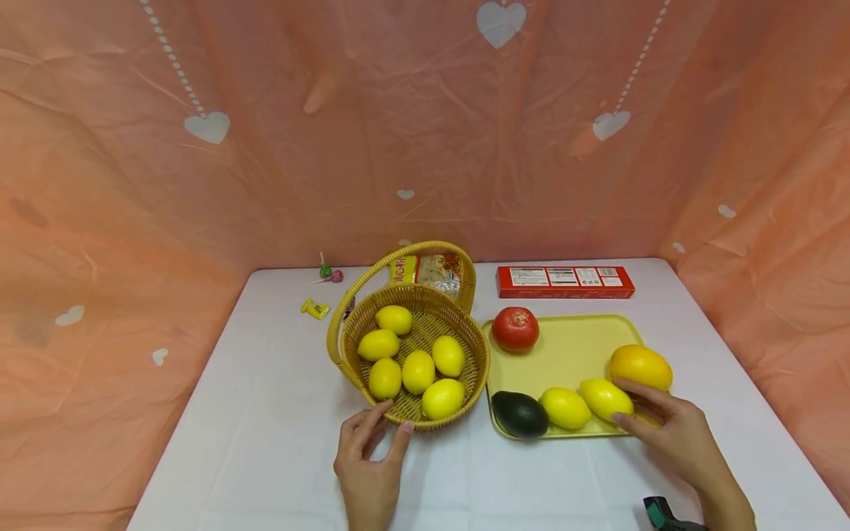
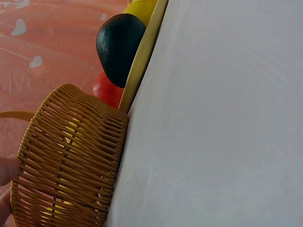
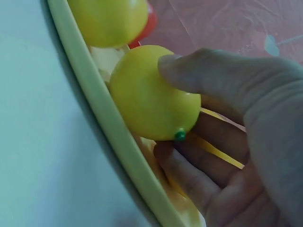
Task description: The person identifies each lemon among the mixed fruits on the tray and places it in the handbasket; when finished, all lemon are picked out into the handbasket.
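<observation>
A woven basket [image 1: 479, 361] with several lemons [image 1: 418, 371] stands mid-table. My left hand [image 1: 393, 417] touches the outside of its near wall with its fingertips; in the left wrist view only those fingertips [image 2: 4, 166] show against the basket [image 2: 71, 156]. To the right lies a yellow tray [image 1: 571, 346]. My right hand [image 1: 620, 402] grips a lemon [image 1: 600, 397] at the tray's near right edge. The right wrist view shows the thumb [image 3: 203, 71] over this lemon [image 3: 147, 94] and the fingers curled beneath it.
Also on the tray are a tomato [image 1: 514, 328], an avocado [image 1: 520, 414], another lemon [image 1: 565, 408] and an orange-yellow fruit [image 1: 640, 366]. A red box [image 1: 564, 282], snack packets [image 1: 434, 269], lollipops [image 1: 328, 274] and a yellow candy [image 1: 315, 308] lie farther back. Pink cloth walls surround the table.
</observation>
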Tool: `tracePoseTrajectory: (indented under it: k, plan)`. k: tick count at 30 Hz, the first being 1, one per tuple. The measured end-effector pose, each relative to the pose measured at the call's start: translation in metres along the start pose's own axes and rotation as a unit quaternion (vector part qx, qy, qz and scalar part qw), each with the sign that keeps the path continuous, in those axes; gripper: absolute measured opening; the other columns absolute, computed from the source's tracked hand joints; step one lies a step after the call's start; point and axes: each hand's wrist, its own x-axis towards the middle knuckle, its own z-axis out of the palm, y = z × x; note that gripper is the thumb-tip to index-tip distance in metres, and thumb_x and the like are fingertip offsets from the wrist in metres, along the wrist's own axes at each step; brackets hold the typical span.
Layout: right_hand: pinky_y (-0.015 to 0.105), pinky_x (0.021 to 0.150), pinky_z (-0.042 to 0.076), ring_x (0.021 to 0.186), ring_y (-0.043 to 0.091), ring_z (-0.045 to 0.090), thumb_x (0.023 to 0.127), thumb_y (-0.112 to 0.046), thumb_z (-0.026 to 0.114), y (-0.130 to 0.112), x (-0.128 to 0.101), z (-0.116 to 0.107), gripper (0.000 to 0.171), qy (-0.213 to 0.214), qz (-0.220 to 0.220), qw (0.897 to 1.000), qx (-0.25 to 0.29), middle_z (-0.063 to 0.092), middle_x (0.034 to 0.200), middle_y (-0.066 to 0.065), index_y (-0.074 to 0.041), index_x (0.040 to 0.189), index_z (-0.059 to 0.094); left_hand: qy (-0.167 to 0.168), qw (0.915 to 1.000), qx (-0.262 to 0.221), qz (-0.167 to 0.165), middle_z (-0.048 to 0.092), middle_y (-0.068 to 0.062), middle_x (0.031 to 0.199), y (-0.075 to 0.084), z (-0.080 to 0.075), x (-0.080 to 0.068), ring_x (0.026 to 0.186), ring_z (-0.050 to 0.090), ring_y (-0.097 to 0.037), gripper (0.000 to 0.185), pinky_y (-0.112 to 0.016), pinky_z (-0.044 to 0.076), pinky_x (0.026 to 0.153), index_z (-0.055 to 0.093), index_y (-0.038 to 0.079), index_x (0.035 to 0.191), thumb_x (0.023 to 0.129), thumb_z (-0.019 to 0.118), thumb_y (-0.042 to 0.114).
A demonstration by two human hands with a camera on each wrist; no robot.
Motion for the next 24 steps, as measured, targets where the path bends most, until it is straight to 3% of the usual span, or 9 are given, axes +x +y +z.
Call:
tracePoseTrajectory:
  k: [5, 12, 17, 24]
  plan:
    - [0.005, 0.082, 0.056, 0.104, -0.02, 0.065, 0.088, -0.01, 0.093, -0.006, 0.003, 0.005, 0.048, -0.009, 0.002, 1.0, 0.008, 0.071, 0.118, -0.024, 0.0, 0.133, 0.076, -0.001, 1.0, 0.0, -0.002, 0.066, -0.004, 0.116, 0.0, 0.0, 0.0, 0.106, 0.07, -0.005, 0.037, -0.017, 0.06, 0.095, 0.084, 0.019, 0.122, 0.088, 0.095, 0.012]
    - [0.007, 0.086, 0.057, 0.109, -0.016, 0.068, 0.094, -0.001, 0.085, -0.025, 0.017, -0.014, 0.045, -0.039, -0.035, 0.997, 0.055, 0.068, 0.124, -0.031, 0.006, 0.136, 0.071, -0.001, 1.0, 0.001, -0.009, 0.065, -0.002, 0.115, 0.0, -0.001, 0.0, 0.106, 0.07, -0.007, 0.038, -0.017, 0.06, 0.094, 0.084, 0.017, 0.122, 0.087, 0.095, 0.01]
    - [0.013, 0.093, 0.059, 0.111, -0.002, 0.074, 0.091, 0.014, 0.08, -0.05, 0.041, -0.021, 0.048, -0.07, -0.104, 0.986, 0.111, 0.074, 0.13, -0.018, 0.008, 0.138, 0.07, 0.001, 1.0, 0.001, -0.003, 0.065, -0.004, 0.117, 0.0, -0.001, 0.001, 0.106, 0.069, -0.006, 0.038, -0.016, 0.059, 0.093, 0.084, 0.018, 0.122, 0.087, 0.095, 0.011]
    - [0.017, 0.1, 0.059, 0.116, 0.007, 0.074, 0.092, 0.012, 0.08, -0.096, 0.084, -0.009, 0.05, -0.133, -0.167, 0.967, 0.135, 0.076, 0.134, -0.008, 0.0, 0.14, 0.071, 0.003, 0.9999, 0.009, -0.015, 0.066, -0.002, 0.115, 0.001, -0.001, 0.001, 0.106, 0.07, -0.007, 0.038, -0.016, 0.059, 0.093, 0.085, 0.019, 0.122, 0.086, 0.096, 0.012]
